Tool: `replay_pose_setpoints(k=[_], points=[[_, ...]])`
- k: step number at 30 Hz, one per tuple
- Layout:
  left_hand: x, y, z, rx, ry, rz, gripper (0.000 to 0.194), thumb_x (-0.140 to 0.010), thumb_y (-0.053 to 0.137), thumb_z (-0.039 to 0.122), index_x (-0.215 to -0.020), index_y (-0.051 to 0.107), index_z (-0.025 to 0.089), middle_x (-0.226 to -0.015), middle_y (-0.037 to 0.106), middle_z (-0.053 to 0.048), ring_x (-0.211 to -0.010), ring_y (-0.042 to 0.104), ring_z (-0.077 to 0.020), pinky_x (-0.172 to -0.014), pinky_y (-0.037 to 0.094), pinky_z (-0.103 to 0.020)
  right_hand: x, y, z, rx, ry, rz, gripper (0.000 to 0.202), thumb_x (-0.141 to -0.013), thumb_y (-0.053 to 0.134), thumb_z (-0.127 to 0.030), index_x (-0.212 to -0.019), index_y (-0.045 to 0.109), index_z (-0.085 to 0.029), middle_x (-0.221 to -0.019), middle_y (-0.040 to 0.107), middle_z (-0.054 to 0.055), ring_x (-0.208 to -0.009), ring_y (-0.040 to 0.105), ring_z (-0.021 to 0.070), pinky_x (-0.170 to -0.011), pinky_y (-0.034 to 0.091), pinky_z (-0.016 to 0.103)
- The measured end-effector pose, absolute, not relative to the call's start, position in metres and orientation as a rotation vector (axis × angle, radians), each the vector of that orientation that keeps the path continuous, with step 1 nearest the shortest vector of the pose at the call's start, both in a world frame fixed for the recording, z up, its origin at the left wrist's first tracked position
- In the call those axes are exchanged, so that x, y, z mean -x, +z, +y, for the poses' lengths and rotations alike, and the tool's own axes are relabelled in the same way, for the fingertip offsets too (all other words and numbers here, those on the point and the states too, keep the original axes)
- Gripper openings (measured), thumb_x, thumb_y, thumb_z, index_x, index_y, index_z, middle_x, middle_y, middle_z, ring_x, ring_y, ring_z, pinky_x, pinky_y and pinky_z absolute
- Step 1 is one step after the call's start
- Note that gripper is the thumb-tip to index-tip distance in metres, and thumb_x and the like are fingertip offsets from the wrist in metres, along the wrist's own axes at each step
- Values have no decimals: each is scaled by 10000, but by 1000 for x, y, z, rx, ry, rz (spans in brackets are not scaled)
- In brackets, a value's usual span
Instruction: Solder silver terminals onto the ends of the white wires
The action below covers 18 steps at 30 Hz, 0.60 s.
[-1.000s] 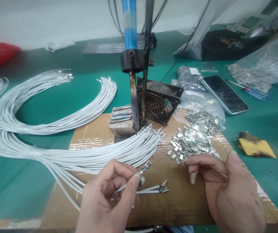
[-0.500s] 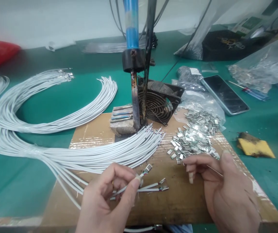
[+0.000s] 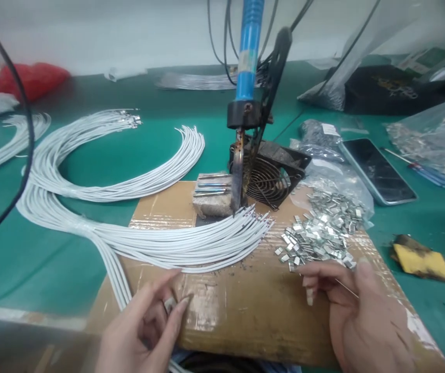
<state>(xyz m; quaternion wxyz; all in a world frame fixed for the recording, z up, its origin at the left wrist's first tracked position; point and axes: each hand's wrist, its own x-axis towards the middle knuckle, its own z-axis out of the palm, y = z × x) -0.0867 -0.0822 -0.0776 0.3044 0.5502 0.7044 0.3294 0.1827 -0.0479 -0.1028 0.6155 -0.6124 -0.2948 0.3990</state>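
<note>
My left hand point(image 3: 148, 321) is at the front of the cardboard point(image 3: 222, 305), thumb and forefinger apart with nothing between them. Beside it, several white cables point(image 3: 115, 274) run down behind the hand. My right hand point(image 3: 362, 305) holds a thin wire point(image 3: 347, 288), its fingers curled just below a pile of small metal connectors point(image 3: 319, 228). A large bundle of white cables point(image 3: 175, 243) lies across the cardboard, its stripped ends under the tip of an upright blue soldering iron point(image 3: 250, 67).
Behind the iron stands a black fan point(image 3: 269, 176), with a block holding metal rods point(image 3: 212, 194) to its left. A phone point(image 3: 377, 171), a screwdriver point(image 3: 420, 167) and a yellow sponge point(image 3: 424, 261) lie at right. A black cable point(image 3: 30, 124) hangs at left.
My left hand has let go of the cable with a connector and moved left and down. The loose connector-ended cables have left the cardboard. The whole view has shifted left.
</note>
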Motion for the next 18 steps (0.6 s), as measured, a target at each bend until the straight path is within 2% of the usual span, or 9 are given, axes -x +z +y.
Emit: replay_pose_setpoints(k=[3, 7, 10, 12, 13, 15, 18], points=[[86, -76, -75, -1697, 812, 1855, 295, -997, 686, 372, -1283, 696, 302, -804, 546, 65, -538, 506, -126, -597, 454, -259, -188, -106, -46, 1411, 929, -729, 647, -934, 643, -726, -706, 864, -163, -661, 764, 116, -590, 669, 205, -519, 545, 301], [82, -69, -55, -1881, 627, 1784, 81, -1002, 624, 341, -979, 650, 268, -906, 612, 18, -604, 575, -165, -616, 447, -299, -188, -105, -45, 1416, 922, -762, 678, -932, 629, -752, -729, 869, -151, -649, 749, 118, -581, 676, 212, -499, 540, 305], [85, -62, -44, -1997, 576, 1642, 121, -993, 598, 290, -876, 610, 266, -967, 626, -37, -860, 655, -248, -766, 508, -330, -184, -101, -46, 1423, 898, -763, 670, -938, 627, -750, -727, 864, -160, -650, 737, 105, -587, 674, 202, -502, 553, 288], [89, -57, -40, -2038, 623, 1590, 128, -982, 609, 288, -857, 620, 265, -1064, 656, -81, -1053, 646, -300, -874, 521, -356, -183, -99, -47, 1431, 875, -761, 642, -950, 637, -720, -727, 862, -162, -646, 727, 99, -581, 663, 195, -498, 557, 282], [91, -54, -40, -2034, 637, 1563, 136, -983, 606, 292, -851, 628, 267, -1089, 676, -90, -1092, 650, -306, -881, 528, -347, -184, -99, -48, 1439, 865, -763, 618, -950, 653, -700, -734, 863, -161, -659, 733, 101, -584, 661, 193, -498, 558, 280], [92, -47, -40, -1993, 629, 1481, 114, -987, 605, 294, -895, 671, 283, -1057, 741, -71, -1038, 709, -280, -829, 556, -298, -185, -98, -50, 1474, 852, -776, 527, -927, 726, -641, -766, 871, -161, -703, 754, 101, -603, 661, 189, -507, 563, 270], [83, -35, -43, -1935, 549, 1323, 142, -986, 620, 285, -1018, 747, 340, -909, 811, 8, -812, 770, -207, -716, 569, -219, -183, -91, -55, 1537, 866, -821, 365, -846, 858, -538, -784, 880, -179, -728, 759, 78, -616, 646, 169, -527, 561, 235]])
